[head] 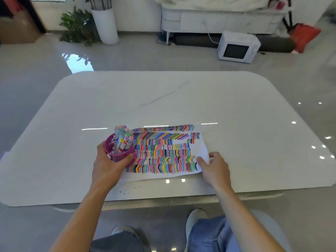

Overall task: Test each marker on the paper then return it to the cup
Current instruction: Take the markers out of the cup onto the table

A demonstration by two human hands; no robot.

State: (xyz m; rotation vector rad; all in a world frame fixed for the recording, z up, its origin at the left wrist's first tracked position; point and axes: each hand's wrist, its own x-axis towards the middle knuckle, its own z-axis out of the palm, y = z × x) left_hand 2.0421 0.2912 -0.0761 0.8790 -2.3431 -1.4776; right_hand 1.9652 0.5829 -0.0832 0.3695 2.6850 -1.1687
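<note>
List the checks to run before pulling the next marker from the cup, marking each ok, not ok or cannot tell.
1. Magenta perforated plastic cup steadied: ok, left hand grips it.
2. Capped markers all in cup: ok, none loose on the glossy white table.
3. White paper sheet covered in coloured strokes secured: ok, right hand pinches its right edge.
4. Blank space remaining: ok, small patch by the right edge.
5. Hand free to pick: not ok, both busy.
6. Untested markers known: cannot tell.

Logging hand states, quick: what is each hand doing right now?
Left hand: grips the purple cup of markers.
Right hand: pinches the right edge of the paper.
</note>
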